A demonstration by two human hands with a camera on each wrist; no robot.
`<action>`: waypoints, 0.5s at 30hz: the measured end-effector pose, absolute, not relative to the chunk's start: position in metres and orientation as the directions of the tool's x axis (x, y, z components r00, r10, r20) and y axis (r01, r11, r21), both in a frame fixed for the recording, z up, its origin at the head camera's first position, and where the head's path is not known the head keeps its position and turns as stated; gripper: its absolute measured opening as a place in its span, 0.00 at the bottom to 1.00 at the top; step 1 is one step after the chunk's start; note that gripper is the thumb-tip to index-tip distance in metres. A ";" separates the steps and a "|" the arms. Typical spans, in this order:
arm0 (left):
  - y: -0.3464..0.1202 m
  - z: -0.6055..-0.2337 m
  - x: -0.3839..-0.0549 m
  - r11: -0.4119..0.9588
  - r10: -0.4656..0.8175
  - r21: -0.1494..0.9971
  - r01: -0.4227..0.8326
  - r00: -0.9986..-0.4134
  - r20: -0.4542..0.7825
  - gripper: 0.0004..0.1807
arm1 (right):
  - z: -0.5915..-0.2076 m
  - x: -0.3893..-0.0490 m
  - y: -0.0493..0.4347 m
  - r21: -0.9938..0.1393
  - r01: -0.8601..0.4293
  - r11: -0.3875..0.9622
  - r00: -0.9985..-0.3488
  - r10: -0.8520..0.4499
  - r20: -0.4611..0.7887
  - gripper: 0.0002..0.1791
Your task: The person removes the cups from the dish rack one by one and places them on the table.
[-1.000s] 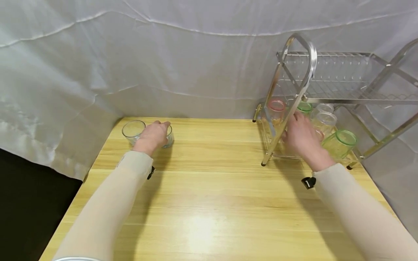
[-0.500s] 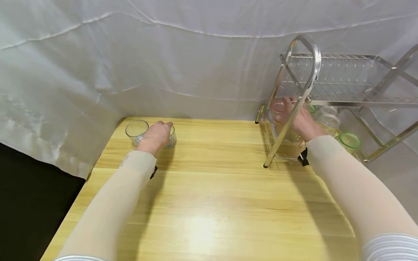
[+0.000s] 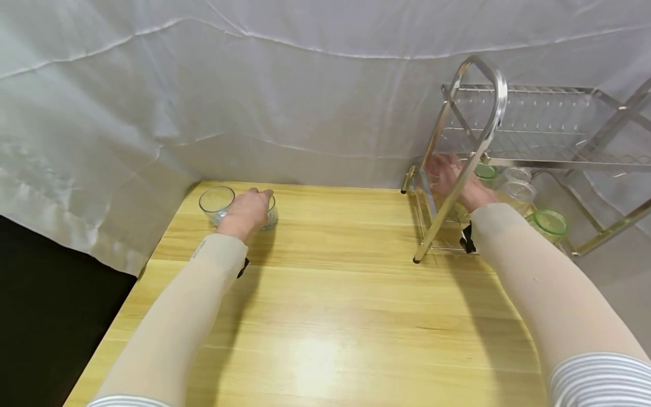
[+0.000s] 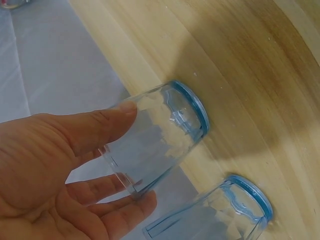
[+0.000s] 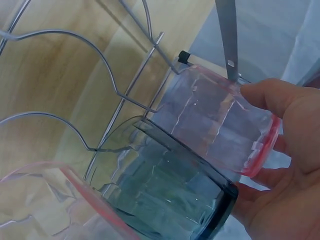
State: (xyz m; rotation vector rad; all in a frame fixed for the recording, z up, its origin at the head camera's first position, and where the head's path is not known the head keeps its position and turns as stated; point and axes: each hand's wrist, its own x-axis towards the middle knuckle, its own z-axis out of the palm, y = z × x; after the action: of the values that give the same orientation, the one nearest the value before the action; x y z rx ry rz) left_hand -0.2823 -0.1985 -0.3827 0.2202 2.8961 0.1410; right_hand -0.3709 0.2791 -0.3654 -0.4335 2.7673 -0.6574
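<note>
Near the table's far left corner, my left hand (image 3: 247, 212) grips a clear bluish drinking glass (image 4: 160, 132) by its upper part, thumb on one side and fingers on the other. The glass stands with its thick base on the wood. A matching glass (image 4: 225, 212) stands close beside it. My right hand (image 3: 458, 181) reaches into the lower tier of a metal dish rack (image 3: 446, 212). Thumb and fingers hold a pink-tinted glass (image 5: 210, 120) around its thick-ringed end. Right alongside is a dark blue-green glass (image 5: 170, 185), with a pink-edged glass (image 5: 65, 205) beyond it.
Green glasses (image 3: 551, 223) and clear glasses (image 3: 517, 192) fill the rack's lower tier to the right. The rack's slanted leg and upper shelf (image 3: 549, 164) frame the right hand. A grey cloth (image 3: 315, 102) hangs behind the wooden table (image 3: 325, 294).
My right hand has moved left inside the rack, from among the green and clear glasses to the pink glass at the left end. The left hand keeps its grip on the bluish glass.
</note>
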 end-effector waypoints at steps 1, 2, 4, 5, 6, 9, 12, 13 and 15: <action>-0.198 -0.383 -0.282 0.984 0.161 0.113 0.138 -0.961 -0.225 0.37 | -0.368 -0.374 0.280 -0.367 -0.256 0.894 -0.928 -0.334 -0.167 0.30; -0.198 -0.383 -0.283 0.984 0.161 0.112 0.139 -0.961 -0.224 0.37 | -0.371 -0.376 0.281 -0.181 -0.306 0.935 -0.936 -0.330 -0.124 0.31; -0.197 -0.383 -0.283 0.984 0.159 0.109 0.138 -0.961 -0.225 0.37 | -0.375 -0.380 0.282 -0.286 -0.262 0.922 -0.955 -0.291 -0.064 0.37; -0.197 -0.383 -0.283 0.985 0.159 0.108 0.137 -0.961 -0.225 0.37 | -0.376 -0.380 0.282 -0.278 -0.245 0.929 -0.958 -0.275 -0.076 0.37; -0.197 -0.383 -0.283 0.985 0.157 0.108 0.136 -0.962 -0.225 0.37 | -0.376 -0.380 0.282 -0.277 -0.230 0.933 -0.961 -0.262 -0.083 0.37; -0.196 -0.383 -0.283 0.986 0.153 0.104 0.132 -0.962 -0.227 0.37 | -0.376 -0.378 0.282 -0.256 -0.230 0.939 -0.961 -0.261 -0.093 0.36; -0.196 -0.383 -0.283 0.986 0.148 0.105 0.127 -0.962 -0.228 0.37 | -0.373 -0.374 0.282 -0.277 -0.232 0.933 -0.958 -0.268 -0.098 0.37; -0.197 -0.383 -0.283 0.987 0.148 0.103 0.127 -0.962 -0.229 0.37 | -0.371 -0.371 0.282 -0.292 -0.234 0.927 -0.956 -0.274 -0.104 0.37; -0.197 -0.383 -0.283 0.987 0.142 0.104 0.121 -0.963 -0.230 0.37 | -0.368 -0.367 0.282 -0.334 -0.226 0.915 -0.954 -0.277 -0.112 0.40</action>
State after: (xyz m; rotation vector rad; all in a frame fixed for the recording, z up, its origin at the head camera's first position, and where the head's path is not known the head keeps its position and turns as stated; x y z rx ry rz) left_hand -0.2828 -0.1974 -0.3832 0.1938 2.8929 0.1300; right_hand -0.3671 0.2815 -0.3684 -0.3861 2.9196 -0.4806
